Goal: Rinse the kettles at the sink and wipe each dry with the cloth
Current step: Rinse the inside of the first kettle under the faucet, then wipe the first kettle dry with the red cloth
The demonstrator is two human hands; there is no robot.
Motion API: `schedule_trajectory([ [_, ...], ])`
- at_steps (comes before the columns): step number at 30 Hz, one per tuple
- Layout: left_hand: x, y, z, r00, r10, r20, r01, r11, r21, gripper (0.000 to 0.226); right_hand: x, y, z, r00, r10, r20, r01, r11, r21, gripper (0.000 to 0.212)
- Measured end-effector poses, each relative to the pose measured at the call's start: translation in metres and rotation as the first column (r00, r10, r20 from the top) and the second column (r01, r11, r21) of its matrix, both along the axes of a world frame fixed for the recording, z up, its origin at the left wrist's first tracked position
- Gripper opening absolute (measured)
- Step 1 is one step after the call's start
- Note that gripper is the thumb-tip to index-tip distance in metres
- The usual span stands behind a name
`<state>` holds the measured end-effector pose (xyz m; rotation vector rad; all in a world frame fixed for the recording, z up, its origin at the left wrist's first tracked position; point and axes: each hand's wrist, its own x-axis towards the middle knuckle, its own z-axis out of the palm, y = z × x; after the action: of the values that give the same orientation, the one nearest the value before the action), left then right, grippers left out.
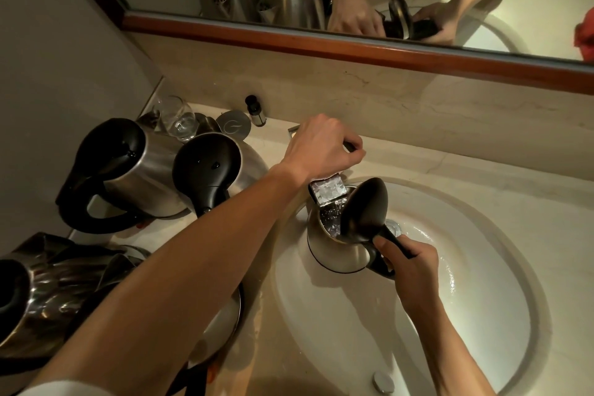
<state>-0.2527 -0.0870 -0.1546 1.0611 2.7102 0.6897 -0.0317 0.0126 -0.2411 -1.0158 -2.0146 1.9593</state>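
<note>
A steel kettle [334, 247] with its black lid flipped up stands in the white sink [482, 267], under the square tap spout [328, 193]. Water runs from the spout into the kettle's mouth. My right hand [408, 270] grips the kettle's black handle. My left hand [321, 148] is closed on the tap lever behind the spout. Two more steel kettles [128, 167] [212, 170] with black lids stand on the counter at the left. A red cloth [585, 35] shows only in the mirror, at the far right.
More kettles [48, 286] crowd the counter's near left corner, one partly under my left forearm. A drinking glass [178, 117], a small dark bottle [255, 109] and a round metal lid [233, 127] stand by the back wall. The mirror's wooden frame [321, 42] runs above the marble splashback.
</note>
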Motion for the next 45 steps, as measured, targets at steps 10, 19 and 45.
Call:
schedule_trajectory([
  [10,0.001,0.0,0.0,1.0,0.018,0.006,-0.018,0.999,0.036,0.029,0.011,0.003,0.003,0.997,-0.046,-0.06,0.046,0.999,-0.01,0.048],
  [19,0.006,0.002,0.0,0.996,-0.063,-0.065,0.06,0.997,-0.054,0.03,0.047,0.024,0.028,0.996,-0.06,-0.066,0.058,0.998,-0.035,0.042],
  [45,0.259,0.058,0.196,0.772,-0.629,0.084,0.572,0.748,0.337,0.104,0.22,0.102,0.208,0.976,0.012,-0.218,0.045,0.965,0.256,0.065],
])
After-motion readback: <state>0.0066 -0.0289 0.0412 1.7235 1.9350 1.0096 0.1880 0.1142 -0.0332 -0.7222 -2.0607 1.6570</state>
